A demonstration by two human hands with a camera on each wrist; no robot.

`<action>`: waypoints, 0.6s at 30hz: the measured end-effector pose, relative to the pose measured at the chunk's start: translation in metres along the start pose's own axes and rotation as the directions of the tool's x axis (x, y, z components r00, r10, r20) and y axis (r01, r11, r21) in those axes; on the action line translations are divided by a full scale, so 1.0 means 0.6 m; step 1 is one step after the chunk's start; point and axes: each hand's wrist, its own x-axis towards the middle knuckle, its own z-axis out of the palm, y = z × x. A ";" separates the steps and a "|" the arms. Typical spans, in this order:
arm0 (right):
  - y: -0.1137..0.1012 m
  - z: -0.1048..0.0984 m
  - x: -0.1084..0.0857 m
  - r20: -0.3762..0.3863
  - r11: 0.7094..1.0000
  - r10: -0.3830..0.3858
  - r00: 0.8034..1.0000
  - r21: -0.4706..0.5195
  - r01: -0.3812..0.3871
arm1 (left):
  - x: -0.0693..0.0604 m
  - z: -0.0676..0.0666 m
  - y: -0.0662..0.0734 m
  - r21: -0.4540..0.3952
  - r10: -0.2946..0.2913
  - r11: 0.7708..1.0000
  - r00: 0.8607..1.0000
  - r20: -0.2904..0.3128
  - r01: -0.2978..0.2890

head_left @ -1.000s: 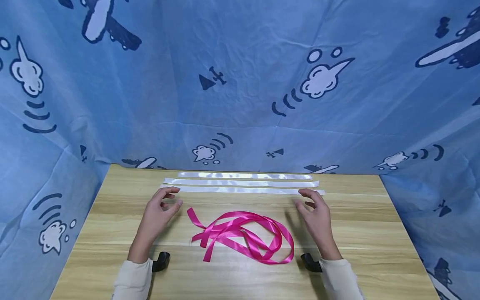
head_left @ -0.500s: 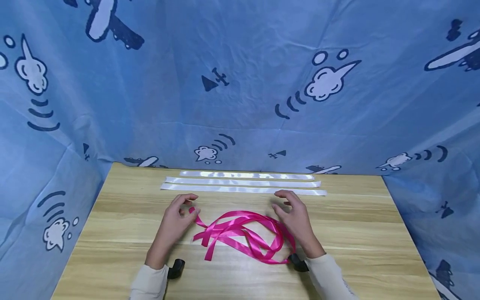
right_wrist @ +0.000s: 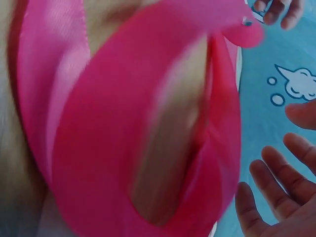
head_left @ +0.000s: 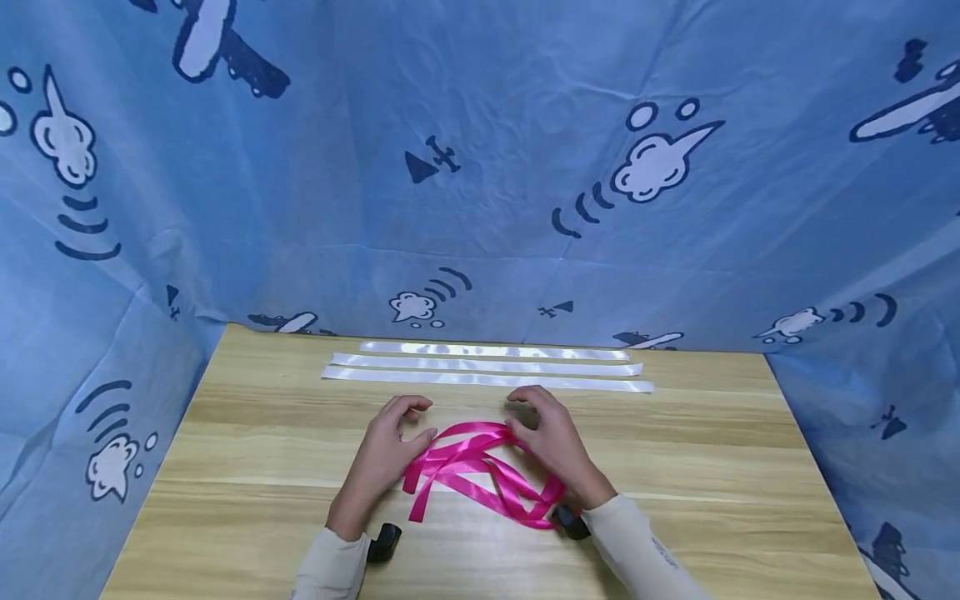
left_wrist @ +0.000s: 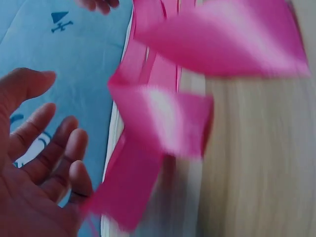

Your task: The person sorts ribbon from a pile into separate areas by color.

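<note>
A heap of looped pink satin ribbon (head_left: 459, 457) lies on the table between the two hands. My left hand (head_left: 390, 442) hovers over its left end, fingers loosely bent and apart, with nothing in them. Over the right loops is my right hand (head_left: 553, 437), its thumb and fingers spread and holding nothing. In the left wrist view, ribbon tails (left_wrist: 143, 118) run close beside the left hand (left_wrist: 39, 163). Broad loops of ribbon (right_wrist: 94, 143) fill much of the right wrist view, left of the right hand's fingers (right_wrist: 276, 190). Whether either hand touches the ribbon I cannot tell.
Three white satin strips, the nearest being a long strip (head_left: 487, 380), lie parallel along the back of the wooden table (head_left: 712, 467). Behind and beside the table hangs a blue printed cloth (head_left: 480, 208). Black wrist cameras, such as the left camera (head_left: 384, 543), jut inward from both cuffs.
Both hands have moved inward from either side until they are over the ribbon heap. The ribbon looks unmoved, but the hands now cover its left tip and right loops. The view shifted slightly.
</note>
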 end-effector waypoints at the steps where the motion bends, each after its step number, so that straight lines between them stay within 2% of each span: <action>1: -0.001 0.003 0.000 0.012 1.000 0.006 1.000 -0.002 -0.006 | 0.001 0.004 0.001 0.000 0.003 1.000 1.000 0.014 -0.003; 11: -0.002 0.037 0.001 0.103 0.997 0.068 0.992 -0.052 -0.062 | 0.009 0.035 -0.001 0.025 -0.015 1.000 0.994 0.110 0.013; 18: 0.004 0.046 0.004 0.111 0.997 0.058 0.992 -0.063 -0.052 | 0.009 0.048 -0.008 0.040 -0.014 0.999 0.992 0.126 0.009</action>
